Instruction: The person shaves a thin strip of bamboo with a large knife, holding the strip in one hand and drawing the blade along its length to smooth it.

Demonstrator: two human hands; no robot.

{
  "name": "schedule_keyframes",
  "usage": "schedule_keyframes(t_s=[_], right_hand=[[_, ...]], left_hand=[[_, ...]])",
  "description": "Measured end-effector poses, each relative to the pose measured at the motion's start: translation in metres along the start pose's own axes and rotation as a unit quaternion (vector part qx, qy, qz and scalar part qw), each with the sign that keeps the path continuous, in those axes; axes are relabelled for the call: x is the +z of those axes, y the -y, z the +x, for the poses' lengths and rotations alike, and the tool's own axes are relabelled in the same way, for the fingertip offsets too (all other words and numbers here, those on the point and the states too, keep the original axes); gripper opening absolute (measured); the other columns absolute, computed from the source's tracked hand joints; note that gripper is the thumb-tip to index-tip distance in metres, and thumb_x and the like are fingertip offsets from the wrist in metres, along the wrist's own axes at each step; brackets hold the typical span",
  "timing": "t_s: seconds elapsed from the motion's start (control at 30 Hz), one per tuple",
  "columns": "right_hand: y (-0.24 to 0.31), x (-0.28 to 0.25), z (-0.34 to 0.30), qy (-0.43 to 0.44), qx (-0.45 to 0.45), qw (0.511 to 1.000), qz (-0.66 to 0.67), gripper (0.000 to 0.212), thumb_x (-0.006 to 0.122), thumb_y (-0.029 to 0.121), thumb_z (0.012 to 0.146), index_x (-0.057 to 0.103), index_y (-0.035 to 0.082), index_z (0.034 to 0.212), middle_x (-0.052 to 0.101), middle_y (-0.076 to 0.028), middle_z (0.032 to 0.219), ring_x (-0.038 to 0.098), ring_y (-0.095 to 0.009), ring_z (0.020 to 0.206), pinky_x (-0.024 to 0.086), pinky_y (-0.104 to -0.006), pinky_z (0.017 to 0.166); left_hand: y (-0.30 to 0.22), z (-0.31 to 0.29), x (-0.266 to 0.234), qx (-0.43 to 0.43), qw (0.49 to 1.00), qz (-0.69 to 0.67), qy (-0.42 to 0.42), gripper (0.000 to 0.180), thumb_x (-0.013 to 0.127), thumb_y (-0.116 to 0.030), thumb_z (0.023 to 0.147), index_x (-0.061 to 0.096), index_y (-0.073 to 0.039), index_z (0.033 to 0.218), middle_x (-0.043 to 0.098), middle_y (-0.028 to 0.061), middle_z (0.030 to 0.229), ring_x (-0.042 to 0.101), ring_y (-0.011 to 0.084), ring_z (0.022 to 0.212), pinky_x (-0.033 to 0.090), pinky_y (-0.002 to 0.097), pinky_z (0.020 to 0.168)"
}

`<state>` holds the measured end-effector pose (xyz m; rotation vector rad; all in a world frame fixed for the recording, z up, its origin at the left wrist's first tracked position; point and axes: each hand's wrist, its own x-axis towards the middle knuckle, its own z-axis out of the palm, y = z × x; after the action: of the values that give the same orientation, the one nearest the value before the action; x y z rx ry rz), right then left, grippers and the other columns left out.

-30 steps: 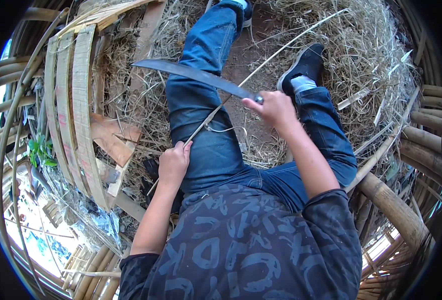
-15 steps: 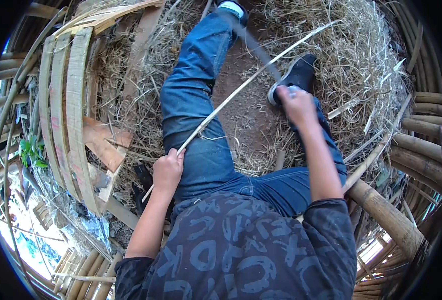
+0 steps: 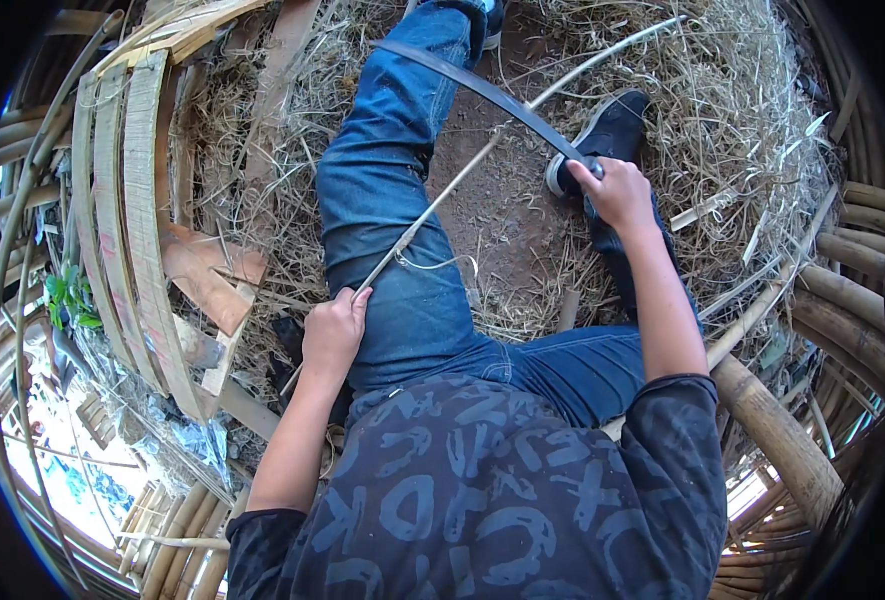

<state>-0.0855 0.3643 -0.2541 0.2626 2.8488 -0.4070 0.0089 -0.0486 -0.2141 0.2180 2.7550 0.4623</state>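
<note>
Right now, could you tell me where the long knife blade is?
In the head view, the long knife blade is upper centre, held by the right hand, crossing the thin bamboo strip above the left thigh.

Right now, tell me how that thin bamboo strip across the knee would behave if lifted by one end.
The bamboo strip is long and very thin, so it would probably droop and whip rather than stay stiff. It looks light for its length. The left hand pins its near end while the right hand works the blade on it, suggesting it wanders if unheld.
</note>
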Motion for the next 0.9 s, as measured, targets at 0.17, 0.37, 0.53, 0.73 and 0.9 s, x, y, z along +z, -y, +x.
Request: schedule_keyframes(t_s=[0.17, 0.37, 0.53, 0.73, 0.9], right_hand=[[0.081, 0.001, -0.023, 0.043, -0.059, 0.994, 0.083, 0.074, 0.051, 0.072, 0.082, 0.068, 0.001, 0.071, 0.065, -0.019, 0.063, 0.067, -0.036, 0.063, 0.053, -0.0445, 0.059], [0.035, 0.014, -0.013, 0.015, -0.073, 0.997, 0.027, 0.063, 0.057, 0.069, 0.081, 0.071, 0.007, 0.081, 0.066, -0.018, 0.068, 0.068, -0.034, 0.066, 0.052, -0.0447, 0.06], [-0.047, -0.021, 0.013, -0.013, 0.192, 0.978, 0.086, 0.075, 0.046, 0.072, 0.086, 0.071, 0.002, 0.08, 0.068, -0.023, 0.077, 0.067, -0.041, 0.08, 0.052, -0.0489, 0.071], [0.041, -0.007, -0.022, 0.054, 0.038, 0.987, 0.146, 0.068, 0.057, 0.067, 0.082, 0.071, 0.001, 0.081, 0.067, -0.021, 0.068, 0.068, -0.039, 0.07, 0.053, -0.0461, 0.067], [0.082, 0.011, -0.024, 0.08, -0.118, 0.988, 0.06, 0.072, 0.051, 0.072, 0.083, 0.067, 0.002, 0.074, 0.063, -0.02, 0.063, 0.066, -0.037, 0.065, 0.052, -0.045, 0.062]], left_hand=[[-0.002, -0.004, 0.004, -0.018, 1.0, 0.012, -0.009, 0.037, 0.058, -0.031, 0.095, 0.055, -0.003, 0.071, 0.057, 0.0201, 0.055, 0.06, 0.04, 0.054, 0.047, 0.0481, 0.047], [0.004, -0.002, 0.002, -0.017, 1.0, -0.019, 0.006, 0.036, 0.059, -0.03, 0.094, 0.054, -0.002, 0.071, 0.056, 0.0209, 0.055, 0.06, 0.0411, 0.054, 0.046, 0.0487, 0.047], [0.002, 0.001, 0.005, 0.0, 1.0, -0.02, -0.017, 0.037, 0.058, -0.03, 0.095, 0.055, -0.002, 0.07, 0.056, 0.0211, 0.054, 0.059, 0.0418, 0.054, 0.046, 0.0494, 0.048], [0.001, -0.002, 0.002, -0.017, 1.0, -0.019, -0.001, 0.036, 0.058, -0.028, 0.095, 0.056, -0.002, 0.07, 0.056, 0.0231, 0.055, 0.059, 0.0428, 0.055, 0.045, 0.0497, 0.048], [0.003, -0.001, 0.004, -0.016, 1.0, -0.017, 0.003, 0.037, 0.057, -0.028, 0.096, 0.056, -0.002, 0.07, 0.056, 0.0234, 0.056, 0.059, 0.0428, 0.055, 0.045, 0.0497, 0.048]])
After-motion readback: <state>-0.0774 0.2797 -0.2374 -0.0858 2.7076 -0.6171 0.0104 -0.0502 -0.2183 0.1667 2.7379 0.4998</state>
